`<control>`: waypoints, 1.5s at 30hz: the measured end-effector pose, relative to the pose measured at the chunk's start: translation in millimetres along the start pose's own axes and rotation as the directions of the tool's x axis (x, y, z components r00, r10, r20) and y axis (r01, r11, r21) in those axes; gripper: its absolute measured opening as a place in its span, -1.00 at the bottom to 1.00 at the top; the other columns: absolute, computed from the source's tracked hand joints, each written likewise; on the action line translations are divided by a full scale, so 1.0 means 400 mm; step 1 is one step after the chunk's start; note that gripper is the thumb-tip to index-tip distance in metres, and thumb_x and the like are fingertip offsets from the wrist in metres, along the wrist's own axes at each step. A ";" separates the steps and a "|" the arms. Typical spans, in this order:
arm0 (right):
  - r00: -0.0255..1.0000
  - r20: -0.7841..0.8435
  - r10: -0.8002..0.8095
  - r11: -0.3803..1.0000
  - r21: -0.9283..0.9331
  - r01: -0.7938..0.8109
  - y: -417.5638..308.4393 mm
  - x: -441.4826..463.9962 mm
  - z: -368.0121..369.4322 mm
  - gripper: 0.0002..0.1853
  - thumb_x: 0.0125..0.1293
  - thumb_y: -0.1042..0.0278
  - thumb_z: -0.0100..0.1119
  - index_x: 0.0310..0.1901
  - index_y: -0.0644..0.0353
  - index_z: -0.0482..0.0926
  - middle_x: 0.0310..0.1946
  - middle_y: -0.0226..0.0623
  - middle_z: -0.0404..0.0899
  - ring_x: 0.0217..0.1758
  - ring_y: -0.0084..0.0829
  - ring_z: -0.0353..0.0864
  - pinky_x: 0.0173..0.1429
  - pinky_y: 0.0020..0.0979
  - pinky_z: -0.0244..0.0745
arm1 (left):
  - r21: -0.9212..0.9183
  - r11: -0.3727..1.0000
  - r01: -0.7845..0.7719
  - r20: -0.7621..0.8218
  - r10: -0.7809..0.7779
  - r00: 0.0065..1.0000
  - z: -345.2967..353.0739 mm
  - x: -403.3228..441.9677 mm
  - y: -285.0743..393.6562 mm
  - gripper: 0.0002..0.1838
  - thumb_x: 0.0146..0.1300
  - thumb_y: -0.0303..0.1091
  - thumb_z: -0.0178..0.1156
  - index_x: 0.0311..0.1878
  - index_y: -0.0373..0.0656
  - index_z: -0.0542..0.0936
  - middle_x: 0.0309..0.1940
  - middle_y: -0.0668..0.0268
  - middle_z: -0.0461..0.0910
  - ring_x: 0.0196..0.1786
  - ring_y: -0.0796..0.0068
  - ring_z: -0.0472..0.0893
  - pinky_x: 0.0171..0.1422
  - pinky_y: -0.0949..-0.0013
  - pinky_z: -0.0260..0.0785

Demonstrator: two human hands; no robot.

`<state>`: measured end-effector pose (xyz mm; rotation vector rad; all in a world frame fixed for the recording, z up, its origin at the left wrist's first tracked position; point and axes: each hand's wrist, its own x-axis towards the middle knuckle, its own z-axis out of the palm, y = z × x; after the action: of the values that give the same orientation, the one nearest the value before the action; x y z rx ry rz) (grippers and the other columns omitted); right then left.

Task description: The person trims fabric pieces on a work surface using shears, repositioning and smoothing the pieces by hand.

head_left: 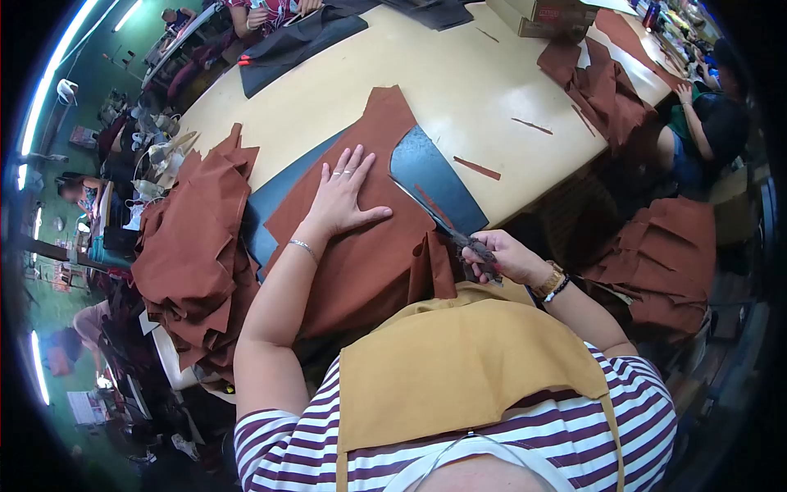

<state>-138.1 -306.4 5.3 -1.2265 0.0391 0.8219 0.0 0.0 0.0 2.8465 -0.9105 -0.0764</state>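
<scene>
My left hand (348, 195) lies flat with fingers spread on a rust-brown cut fabric piece (361, 258). Under that fabric is a dark blue sheet (447, 176), showing on both sides of it. In my right hand (508, 256) is a pair of scissors (426, 211), its handles wrapped in dark material. The long blades point up and left along the fabric's right edge. A narrow strip of brown fabric (428, 199) lies beside the blades. Near my right hand the cloth folds and hangs over the table edge.
Brown fabric heaps lie at the left (188, 246), the far right of the table (594, 90) and the lower right (660, 258). Thin scraps (477, 168) dot the table (492, 98). A cardboard box (541, 16) stands at the back; other people sit around.
</scene>
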 end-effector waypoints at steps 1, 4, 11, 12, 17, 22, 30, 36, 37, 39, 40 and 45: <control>1.000 -0.011 -0.015 1.000 0.003 0.015 -0.005 -0.004 0.007 -0.84 0.32 0.28 0.21 -0.32 0.16 0.51 -0.49 -0.49 0.51 -0.49 -0.68 0.53 -0.41 -0.60 0.50 | 0.005 1.000 0.018 -0.007 -0.018 1.000 -0.003 -0.004 0.003 0.17 -0.07 0.54 0.14 0.51 0.00 0.06 0.54 0.13 -0.09 0.57 0.07 -0.14 0.52 -0.24 -0.32; 1.000 0.001 -0.008 1.000 -0.020 0.008 0.002 -0.008 -0.004 -0.86 0.33 0.29 0.19 -0.30 0.16 0.52 -0.47 -0.51 0.50 -0.48 -0.69 0.51 -0.42 -0.62 0.47 | 0.008 0.999 0.054 -0.019 -0.053 0.998 0.009 -0.013 0.028 0.18 -0.07 0.54 0.14 0.51 -0.03 0.07 0.53 0.12 -0.07 0.57 0.06 -0.13 0.52 -0.24 -0.30; 1.000 -0.008 0.010 0.999 0.035 -0.010 -0.002 0.013 -0.007 -0.83 0.36 0.27 0.16 -0.34 0.16 0.51 -0.49 -0.51 0.49 -0.49 -0.70 0.51 -0.45 -0.62 0.46 | 0.015 0.998 0.056 -0.046 -0.055 0.997 0.015 -0.025 0.062 0.20 -0.08 0.56 0.12 0.49 -0.09 0.10 0.52 0.05 -0.04 0.57 0.04 -0.12 0.51 -0.25 -0.27; 1.000 -0.010 -0.009 1.000 0.025 0.009 0.001 0.012 -0.004 -0.81 0.36 0.27 0.17 -0.36 0.16 0.50 -0.52 -0.50 0.49 -0.51 -0.69 0.51 -0.47 -0.61 0.47 | 0.009 0.997 0.072 -0.047 -0.071 0.996 0.015 -0.029 0.063 0.20 -0.08 0.56 0.12 0.49 -0.10 0.10 0.52 0.05 -0.04 0.57 0.03 -0.12 0.50 -0.26 -0.27; 1.000 -0.004 -0.031 1.000 0.003 0.031 0.023 0.010 -0.004 -0.84 0.36 0.28 0.15 -0.35 0.15 0.52 -0.48 -0.54 0.48 -0.47 -0.71 0.51 -0.43 -0.63 0.45 | -0.006 0.985 0.175 -0.061 -0.175 0.983 0.022 -0.040 0.089 0.20 -0.08 0.55 0.13 0.49 -0.12 0.10 0.52 0.04 -0.04 0.56 0.02 -0.11 0.48 -0.31 -0.27; 1.000 0.001 -0.016 0.997 0.076 0.016 0.009 0.018 0.003 -0.84 0.36 0.28 0.14 -0.34 0.15 0.52 -0.46 -0.54 0.46 -0.46 -0.70 0.50 -0.42 -0.63 0.46 | 0.030 0.978 0.205 -0.053 -0.203 0.978 0.029 -0.051 0.121 0.19 -0.05 0.54 0.12 0.50 -0.09 0.06 0.52 0.05 -0.07 0.57 0.04 -0.12 0.48 -0.31 -0.28; 0.997 -0.043 -0.058 0.989 0.135 0.063 0.051 0.009 0.024 -0.80 0.36 0.20 0.20 -0.30 0.14 0.54 -0.49 -0.53 0.49 -0.50 -0.70 0.49 -0.43 -0.63 0.44 | 0.015 0.950 0.313 -0.072 -0.311 0.947 0.039 -0.064 0.166 0.14 0.02 0.50 0.10 0.51 -0.08 0.04 0.52 0.02 -0.09 0.57 0.05 -0.14 0.48 -0.32 -0.26; 0.993 -0.105 -0.049 0.986 0.152 0.065 0.059 -0.001 0.060 -0.78 0.33 0.17 0.24 -0.25 0.15 0.53 -0.52 -0.49 0.51 -0.52 -0.68 0.51 -0.40 -0.62 0.45 | 0.001 0.924 0.383 -0.093 -0.381 0.920 0.054 -0.060 0.204 0.11 0.07 0.48 0.07 0.50 -0.12 0.04 0.53 0.00 -0.12 0.57 0.03 -0.16 0.45 -0.38 -0.27; 0.992 -0.114 -0.054 0.985 0.155 0.071 0.062 0.000 0.063 -0.78 0.33 0.18 0.23 -0.24 0.16 0.52 -0.52 -0.49 0.51 -0.51 -0.68 0.51 -0.40 -0.61 0.46 | 0.001 0.922 0.387 -0.096 -0.385 0.918 0.055 -0.061 0.204 0.11 0.07 0.48 0.07 0.50 -0.12 0.04 0.53 0.00 -0.11 0.57 0.03 -0.16 0.45 -0.38 -0.27; 0.989 -0.135 -0.066 0.980 0.179 0.090 0.066 0.000 0.066 -0.79 0.34 0.20 0.22 -0.22 0.16 0.51 -0.52 -0.48 0.50 -0.51 -0.67 0.51 -0.39 -0.60 0.48 | 0.000 0.920 0.392 -0.104 -0.390 0.915 0.056 -0.062 0.207 0.11 0.07 0.47 0.07 0.50 -0.12 0.04 0.52 0.00 -0.11 0.57 0.03 -0.16 0.45 -0.38 -0.27; 0.986 -0.147 -0.074 0.975 0.200 0.102 0.069 0.001 0.067 -0.80 0.34 0.21 0.21 -0.21 0.17 0.50 -0.51 -0.48 0.50 -0.51 -0.66 0.51 -0.39 -0.60 0.48 | -0.007 0.921 0.389 -0.107 -0.388 0.916 0.049 -0.064 0.211 0.07 0.10 0.45 0.06 0.50 -0.11 0.06 0.52 0.00 -0.09 0.57 0.03 -0.15 0.45 -0.38 -0.27; 0.975 -0.188 -0.122 0.916 0.358 0.183 0.095 0.004 0.040 -0.84 0.36 0.29 0.15 -0.22 0.19 0.46 -0.45 -0.42 0.50 -0.47 -0.61 0.54 -0.38 -0.55 0.52 | -0.060 0.950 0.307 -0.115 -0.312 0.943 0.057 -0.077 0.184 -0.26 0.33 0.14 0.00 0.47 -0.02 0.16 0.52 0.07 -0.04 0.56 0.05 -0.07 0.46 -0.34 -0.22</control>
<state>-165.1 -288.3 -20.5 -0.9176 0.2205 0.5439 -69.3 -44.3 -10.7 2.8908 -0.4264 0.0454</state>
